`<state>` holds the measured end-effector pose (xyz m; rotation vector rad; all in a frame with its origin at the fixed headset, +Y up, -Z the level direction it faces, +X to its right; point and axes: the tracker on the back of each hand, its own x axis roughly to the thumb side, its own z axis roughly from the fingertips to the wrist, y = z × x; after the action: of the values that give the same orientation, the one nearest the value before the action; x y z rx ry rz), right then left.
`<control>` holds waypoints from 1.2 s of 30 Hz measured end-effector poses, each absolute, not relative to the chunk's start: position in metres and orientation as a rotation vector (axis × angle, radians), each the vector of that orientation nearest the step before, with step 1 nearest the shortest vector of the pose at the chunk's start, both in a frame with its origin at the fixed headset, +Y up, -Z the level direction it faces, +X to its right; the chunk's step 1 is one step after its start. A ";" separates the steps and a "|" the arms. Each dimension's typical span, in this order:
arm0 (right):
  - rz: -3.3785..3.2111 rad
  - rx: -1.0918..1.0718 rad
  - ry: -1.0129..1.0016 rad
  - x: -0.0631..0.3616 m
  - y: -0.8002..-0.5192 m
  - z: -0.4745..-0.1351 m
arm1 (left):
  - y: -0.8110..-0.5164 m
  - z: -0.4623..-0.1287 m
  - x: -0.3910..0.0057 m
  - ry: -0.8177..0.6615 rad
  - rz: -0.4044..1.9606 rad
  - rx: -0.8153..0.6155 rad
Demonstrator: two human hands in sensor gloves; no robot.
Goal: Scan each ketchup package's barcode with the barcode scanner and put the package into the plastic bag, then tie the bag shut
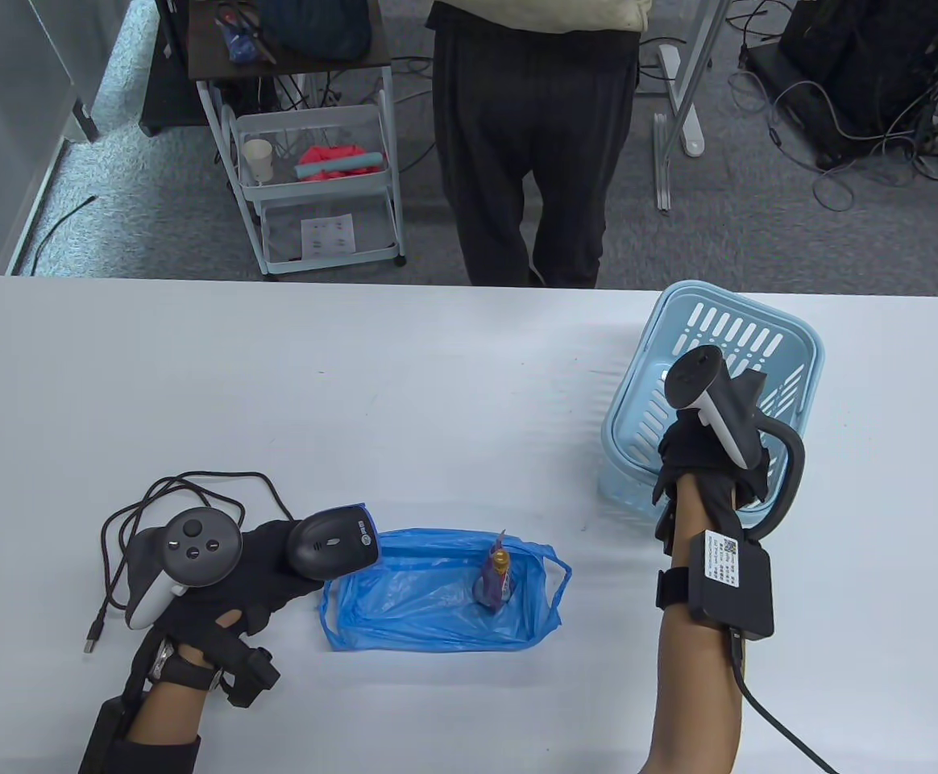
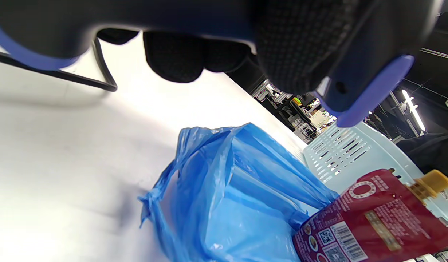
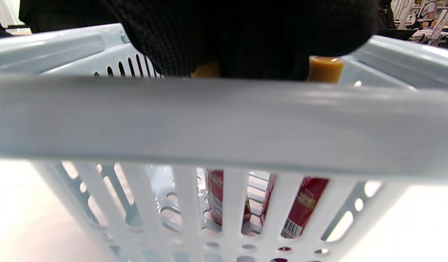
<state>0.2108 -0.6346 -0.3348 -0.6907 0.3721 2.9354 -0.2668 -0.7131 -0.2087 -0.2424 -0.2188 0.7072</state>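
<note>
Left hand [image 1: 227,580] grips scanner [image 1: 334,548] beside blue bag [image 1: 429,605]; pouch [image 1: 497,576] inside. Right hand [image 1: 707,451] in basket [image 1: 791,339], grip not discernible.

A white desk [image 1: 356,387] is spanning the near scene, with grey carpet [image 1: 727,242] lying beyond it. At the far left a white wire cart [image 1: 316,185] is standing, holding a paper cup [image 1: 259,160], while a person in dark trousers [image 1: 529,161] is standing mid-far. Tangled black cables [image 1: 856,121] are sprawling at the far right.

Ketchup package [image 2: 373,218] — barcode, QR code, tiny print; nothing legible
</note>
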 end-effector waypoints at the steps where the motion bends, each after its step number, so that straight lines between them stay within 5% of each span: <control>1: 2.945 -0.692 0.373 0.209 -0.636 -0.336 | -0.713 -0.209 -0.267 -0.219 0.707 -0.243; 25: 3.023 -0.762 0.240 0.208 -0.641 -0.335 | -0.713 -0.209 -0.269 -0.214 0.722 -0.241; 36: 2.963 -0.711 0.137 0.207 -0.620 -0.322 | -0.715 -0.209 -0.270 -0.211 0.729 -0.241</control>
<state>0.2074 -0.6196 -0.3222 -0.7110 0.1367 2.9631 -0.2704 -0.7146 -0.2089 -0.2410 -0.2108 0.7294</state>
